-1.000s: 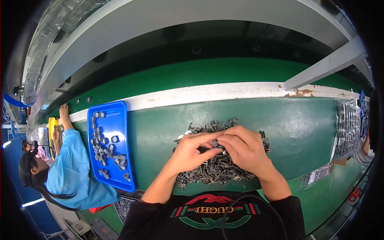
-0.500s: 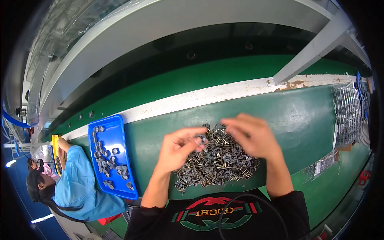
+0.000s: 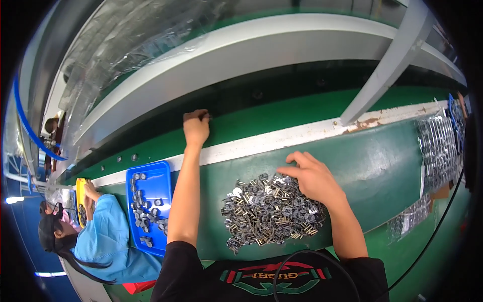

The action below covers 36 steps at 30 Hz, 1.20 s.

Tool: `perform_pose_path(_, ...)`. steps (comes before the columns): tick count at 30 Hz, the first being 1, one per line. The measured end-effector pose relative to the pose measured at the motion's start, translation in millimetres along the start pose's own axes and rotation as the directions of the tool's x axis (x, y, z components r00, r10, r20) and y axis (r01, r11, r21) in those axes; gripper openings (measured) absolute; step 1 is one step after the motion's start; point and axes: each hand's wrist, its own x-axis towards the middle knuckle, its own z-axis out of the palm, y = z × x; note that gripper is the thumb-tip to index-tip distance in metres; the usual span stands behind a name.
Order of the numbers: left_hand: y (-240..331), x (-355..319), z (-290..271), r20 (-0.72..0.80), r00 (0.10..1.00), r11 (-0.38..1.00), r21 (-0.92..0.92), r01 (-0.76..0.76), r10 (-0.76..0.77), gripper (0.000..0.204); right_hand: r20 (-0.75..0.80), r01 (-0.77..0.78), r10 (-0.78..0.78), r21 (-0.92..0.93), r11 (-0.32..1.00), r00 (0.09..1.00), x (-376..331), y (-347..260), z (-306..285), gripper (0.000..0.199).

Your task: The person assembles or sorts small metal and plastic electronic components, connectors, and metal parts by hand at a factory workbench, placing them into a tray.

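Observation:
A heap of small dark parts with brassy metal pins (image 3: 271, 214) lies on the green table in front of me. My right hand (image 3: 314, 176) hovers at the heap's far right edge, thumb and fingers bent but apart, with nothing visible between them. Past the white rail (image 3: 241, 145), my left hand (image 3: 196, 132) reaches over the green strip (image 3: 282, 113). Its fingers are curled closed, and anything inside them is hidden from view.
On the left stands a blue tray (image 3: 160, 187) holding several dark grey round parts. Beyond it a person in blue (image 3: 103, 239) works at a yellow tray (image 3: 80, 194). Clear plastic trays (image 3: 443, 153) are stacked at the right. A grey post (image 3: 385, 63) rises behind the rail.
My left hand has gone from the heap, where it held a small dark part, forward and left past the rail. My right hand stays by the heap, slightly lower in view.

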Motion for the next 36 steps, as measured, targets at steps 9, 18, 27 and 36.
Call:
perform_pose_path(9, -46.2, 0.3, -61.5, -0.037, 0.999, 0.943, 0.331, 0.044, -0.034, 0.02, 0.126, -0.051, 0.043, 0.062, 0.997, 0.991, -4.0, 11.2, -3.8, 0.014)
perform_pose_path(18, -190.5, -23.6, -153.0, 0.043, 0.848, 0.634, 0.684, 0.361, -0.529, 0.031, 0.102, -0.163, 0.153, 0.102, 0.981, 0.983, 4.0, 13.9, -2.8, 0.009)
perform_pose_path(27, 6.4, -41.0, -137.0, 0.045, 0.995, 0.989, -0.116, 0.093, -0.088, 0.025, 0.091, -0.223, 0.271, 0.831, 0.509, 0.958, -1.3, 7.4, -16.7, 0.007)
perform_pose_path(36, 159.6, -149.3, -94.4, 0.201, 0.959, 0.877, -0.474, -0.084, 0.201, 0.041, 0.266, -0.271, 0.15, 0.962, 0.012, 0.952, 2.5, -4.1, 9.7, 0.01)
